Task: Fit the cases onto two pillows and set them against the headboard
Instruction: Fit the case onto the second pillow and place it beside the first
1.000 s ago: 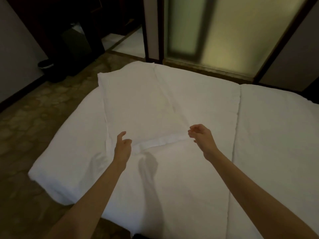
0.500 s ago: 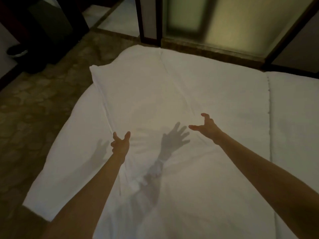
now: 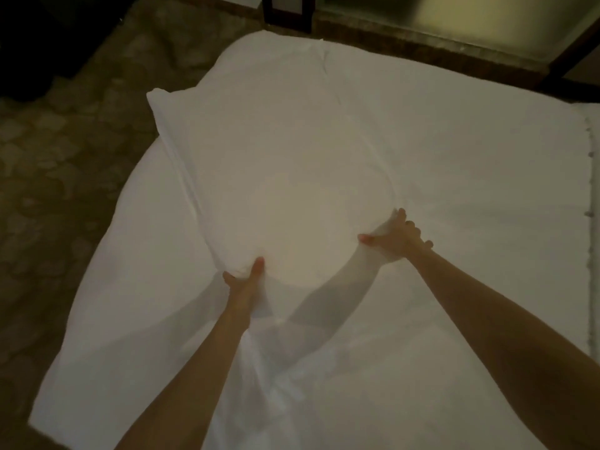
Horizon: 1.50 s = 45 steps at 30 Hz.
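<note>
A white cased pillow lies on the white bed, its far corner pointing toward the upper left. My left hand grips the pillow's near left corner, thumb on top. My right hand grips the near right corner, fingers curled into the fabric. The near edge of the pillow is lifted and bulges between my two hands. Only one pillow is in view, and I see no headboard.
A patterned stone-like floor runs along the bed's left side. Beyond the bed's far edge stand a dark post and a frosted glass panel. A seam runs down the bedding at the right.
Both hands were open above the pillow's near edge; they have dropped and closed on its two near corners. The view has moved closer and tilted down.
</note>
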Available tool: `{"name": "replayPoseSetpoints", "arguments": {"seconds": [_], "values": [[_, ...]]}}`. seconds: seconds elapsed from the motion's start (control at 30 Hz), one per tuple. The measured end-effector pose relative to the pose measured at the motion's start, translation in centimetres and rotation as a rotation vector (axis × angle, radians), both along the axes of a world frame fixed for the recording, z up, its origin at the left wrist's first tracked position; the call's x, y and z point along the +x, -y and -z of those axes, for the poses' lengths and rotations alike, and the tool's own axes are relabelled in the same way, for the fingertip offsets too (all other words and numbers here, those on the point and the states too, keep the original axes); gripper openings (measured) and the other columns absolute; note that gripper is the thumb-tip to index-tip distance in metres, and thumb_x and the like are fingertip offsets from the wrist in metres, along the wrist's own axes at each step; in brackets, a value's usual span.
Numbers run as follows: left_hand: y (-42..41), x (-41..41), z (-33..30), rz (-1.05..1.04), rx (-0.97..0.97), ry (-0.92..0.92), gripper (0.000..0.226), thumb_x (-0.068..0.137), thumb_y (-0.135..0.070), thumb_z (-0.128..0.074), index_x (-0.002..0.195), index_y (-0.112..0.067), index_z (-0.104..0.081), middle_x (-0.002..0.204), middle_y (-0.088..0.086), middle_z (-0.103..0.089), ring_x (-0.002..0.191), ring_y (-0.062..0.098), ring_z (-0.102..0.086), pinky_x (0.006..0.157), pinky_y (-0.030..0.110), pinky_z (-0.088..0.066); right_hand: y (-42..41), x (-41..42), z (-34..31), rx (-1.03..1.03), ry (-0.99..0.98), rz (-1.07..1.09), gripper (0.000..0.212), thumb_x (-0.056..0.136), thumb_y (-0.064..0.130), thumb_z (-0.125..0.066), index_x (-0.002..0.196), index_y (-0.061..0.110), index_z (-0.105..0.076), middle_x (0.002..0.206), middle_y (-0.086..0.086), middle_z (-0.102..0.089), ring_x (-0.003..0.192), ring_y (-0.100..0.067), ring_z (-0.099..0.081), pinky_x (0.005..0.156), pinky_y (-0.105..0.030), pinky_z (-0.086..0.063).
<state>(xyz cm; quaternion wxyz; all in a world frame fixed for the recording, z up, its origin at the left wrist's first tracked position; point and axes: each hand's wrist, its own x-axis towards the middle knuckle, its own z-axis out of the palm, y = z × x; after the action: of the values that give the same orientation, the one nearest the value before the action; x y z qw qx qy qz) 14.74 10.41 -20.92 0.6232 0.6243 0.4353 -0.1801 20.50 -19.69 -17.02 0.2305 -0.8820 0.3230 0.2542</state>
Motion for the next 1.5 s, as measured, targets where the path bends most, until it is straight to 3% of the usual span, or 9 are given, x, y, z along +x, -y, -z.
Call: {"name": "replayPoseSetpoints", "arguments": {"seconds": [0.1, 0.2, 0.3, 0.37, 0.5, 0.8, 1.0, 1.2, 1.5], "values": [[1.2, 0.8, 0.8, -0.043, -0.019, 0.084, 0.081, 0.075, -0.030, -0.079, 0.142, -0.004, -0.039, 0.136, 0.012, -0.057, 0.117, 0.024, -0.060, 0.089, 0.028, -0.051, -0.4, 0.3, 2.2, 0.024, 0.026, -0.013, 0.112, 0.058, 0.061, -0.077, 0.141, 0.015, -0.019, 0.140, -0.014, -0.042, 0.129, -0.036, -0.043, 0.103, -0.056, -0.025], [1.9, 0.7, 1.0, -0.059, -0.018, 0.132, 0.059, 0.076, -0.017, -0.079, 0.127, 0.000, -0.056, 0.125, 0.015, -0.066, 0.109, 0.024, -0.065, 0.093, 0.033, -0.053, -0.8, -0.3, 3.4, -0.005, 0.054, -0.042, 0.099, 0.064, 0.059, -0.075, 0.134, 0.008, -0.028, 0.138, -0.016, -0.042, 0.129, -0.035, -0.041, 0.102, -0.054, -0.027], [2.8, 0.7, 0.4, -0.064, -0.024, 0.161, 0.053, 0.078, -0.010, -0.075, 0.126, 0.001, -0.056, 0.122, 0.015, -0.066, 0.104, 0.024, -0.065, 0.080, 0.027, -0.054, 0.2, 0.4, 3.1, 0.073, 0.014, -0.019, 0.097, 0.068, 0.056, -0.075, 0.138, 0.008, -0.029, 0.139, -0.015, -0.047, 0.131, -0.036, -0.041, 0.107, -0.053, -0.027], [3.2, 0.3, -0.4, -0.088, -0.015, 0.168, 0.053, 0.078, -0.006, -0.075, 0.127, 0.001, -0.055, 0.123, 0.017, -0.065, 0.108, 0.029, -0.064, 0.089, 0.036, -0.055, 1.1, 0.6, 2.5, 0.153, 0.005, -0.047, 0.091, 0.070, 0.049, -0.077, 0.139, 0.004, -0.038, 0.140, -0.015, -0.050, 0.130, -0.036, -0.045, 0.108, -0.051, -0.032], [4.1, -0.7, -2.6, -0.090, 0.034, 0.174, 0.056, 0.077, -0.003, -0.073, 0.128, 0.005, -0.052, 0.126, 0.024, -0.062, 0.116, 0.037, -0.060, 0.102, 0.049, -0.047, 2.0, -0.7, 0.8, 0.173, 0.124, -0.027, 0.062, 0.073, 0.034, -0.079, 0.119, -0.003, -0.059, 0.123, -0.023, -0.063, 0.114, -0.037, -0.059, 0.086, -0.035, -0.045], [7.7, -6.8, -9.0, -0.093, 0.127, 0.373, 0.058, 0.077, 0.008, -0.065, 0.132, -0.005, -0.052, 0.128, 0.013, -0.061, 0.116, 0.028, -0.059, 0.103, 0.037, -0.046, 4.2, -8.5, -6.8, 0.331, 0.454, 0.156, 0.019, 0.070, 0.015, -0.076, 0.075, -0.003, -0.069, 0.070, -0.009, -0.059, 0.070, -0.021, -0.058, 0.059, -0.032, -0.037], [14.1, -12.5, -15.5, -0.077, 0.238, 0.544, 0.065, 0.076, 0.000, -0.066, 0.138, -0.007, -0.048, 0.135, 0.009, -0.058, 0.123, 0.023, -0.055, 0.112, 0.036, -0.039, 9.1, -15.8, -15.2, 0.297, 0.715, 0.115, 0.019, 0.069, 0.017, -0.073, 0.072, -0.001, -0.070, 0.071, -0.021, -0.068, 0.066, -0.028, -0.061, 0.058, -0.040, -0.047], [22.8, -18.9, -22.1, 0.049, 0.254, 0.750, 0.062, 0.078, -0.007, -0.068, 0.137, -0.007, -0.049, 0.138, 0.009, -0.056, 0.128, 0.022, -0.051, 0.113, 0.033, -0.036, 18.0, -26.0, -21.7, 0.247, 0.894, 0.180, 0.015, 0.072, 0.018, -0.071, 0.068, 0.003, -0.070, 0.066, -0.014, -0.069, 0.063, -0.026, -0.062, 0.058, -0.039, -0.048], [38.6, -29.8, -29.1, 0.216, 0.119, 0.961, 0.055, 0.084, -0.010, -0.063, 0.137, -0.012, -0.051, 0.136, 0.003, -0.058, 0.125, 0.018, -0.054, 0.111, 0.038, -0.040, 32.1, -43.9, -28.5, 0.052, 1.237, 0.323, 0.049, 0.079, 0.011, -0.066, 0.045, 0.021, -0.032, 0.045, 0.008, -0.032, 0.046, -0.011, -0.030, 0.050, -0.030, -0.026]]}}
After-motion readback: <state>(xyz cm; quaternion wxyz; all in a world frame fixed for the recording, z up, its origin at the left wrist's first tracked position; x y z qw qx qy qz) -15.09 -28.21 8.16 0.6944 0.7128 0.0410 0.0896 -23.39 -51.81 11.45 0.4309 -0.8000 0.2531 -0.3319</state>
